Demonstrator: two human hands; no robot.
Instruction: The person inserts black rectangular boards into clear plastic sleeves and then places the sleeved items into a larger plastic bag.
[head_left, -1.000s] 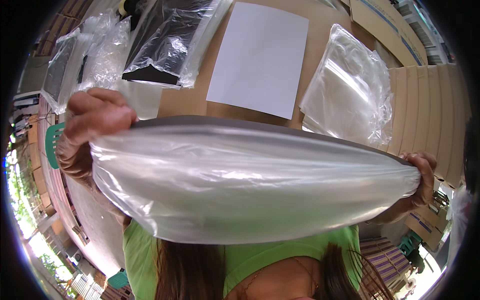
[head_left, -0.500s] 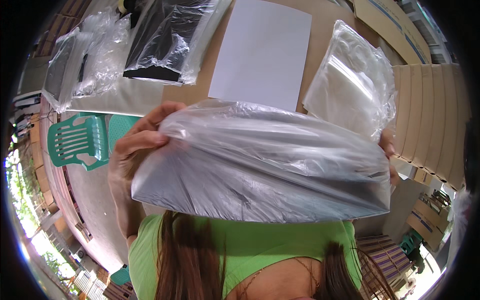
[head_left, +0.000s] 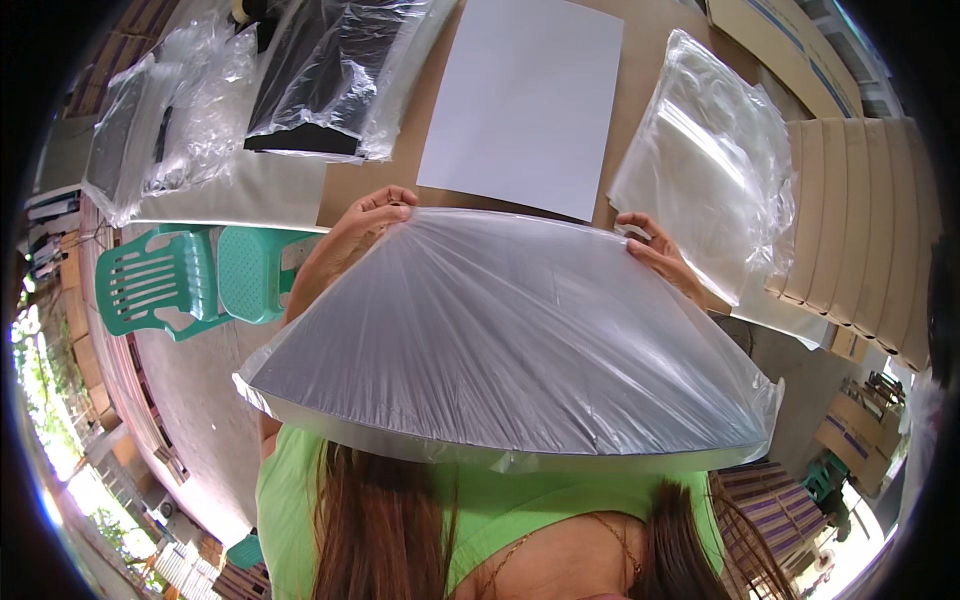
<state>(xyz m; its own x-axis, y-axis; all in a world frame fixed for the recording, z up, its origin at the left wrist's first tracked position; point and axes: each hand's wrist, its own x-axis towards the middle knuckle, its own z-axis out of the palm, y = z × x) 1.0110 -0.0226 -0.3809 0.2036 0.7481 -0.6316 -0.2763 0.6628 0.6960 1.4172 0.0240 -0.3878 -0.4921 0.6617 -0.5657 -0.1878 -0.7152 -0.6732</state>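
A large clear plastic bag (head_left: pixel 520 340) stretches across in front of me, close to my green top. Inside it is a broad, flat, grey-looking panel with a pale edge along the near side. At the bag's far left corner, my left hand (head_left: pixel 372 225) pinches the gathered film between thumb and fingers. My right hand (head_left: pixel 662 255) grips the same far edge further right, its thumb and fingers closed on the film. Just beyond the bag, a white sheet (head_left: pixel 520 100) lies flat on the brown tabletop (head_left: pixel 400 172).
Right of the sheet lies a stack of clear plastic bags (head_left: pixel 700 160). Film-wrapped black panels (head_left: pixel 335 75) and crumpled plastic packages (head_left: pixel 205 115) are at the far left. A green chair (head_left: pixel 160 280) and green stool (head_left: pixel 258 275) stand below. Folded cardboard (head_left: pixel 855 230) lines the right.
Both hands have moved inward and away from me, from the bag's sides to its far edge. The film is now pulled smoother, and the panel's pale near edge shows.
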